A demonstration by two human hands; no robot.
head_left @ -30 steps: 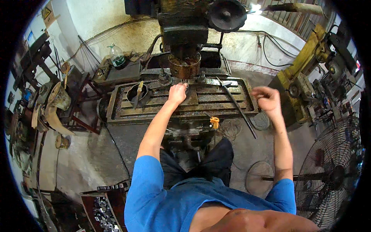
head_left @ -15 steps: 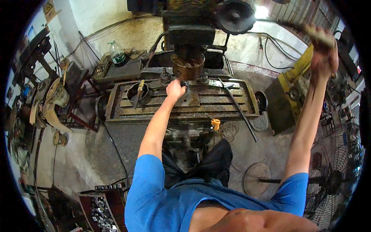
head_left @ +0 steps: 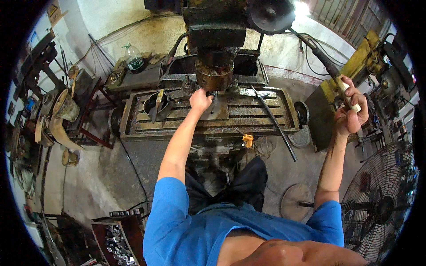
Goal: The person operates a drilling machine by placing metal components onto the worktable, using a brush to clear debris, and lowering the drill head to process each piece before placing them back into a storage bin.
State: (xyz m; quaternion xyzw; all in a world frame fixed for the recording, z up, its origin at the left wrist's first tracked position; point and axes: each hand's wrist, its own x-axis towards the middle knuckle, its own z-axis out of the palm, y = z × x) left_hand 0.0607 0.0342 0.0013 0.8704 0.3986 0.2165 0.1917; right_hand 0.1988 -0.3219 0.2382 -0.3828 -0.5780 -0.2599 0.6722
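While my right hand (head_left: 353, 117) grips the lever (head_left: 329, 66) at the frame's upper right, I should move it gently, with my left hand (head_left: 201, 102), whose grip I can't tell, clear of the brown drum (head_left: 214, 76).

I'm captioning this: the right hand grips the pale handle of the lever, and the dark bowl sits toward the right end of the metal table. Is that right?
Not quite: the dark bowl sits toward the left end of the metal table, as the head view shows. The right hand does grip the pale handle of the lever.
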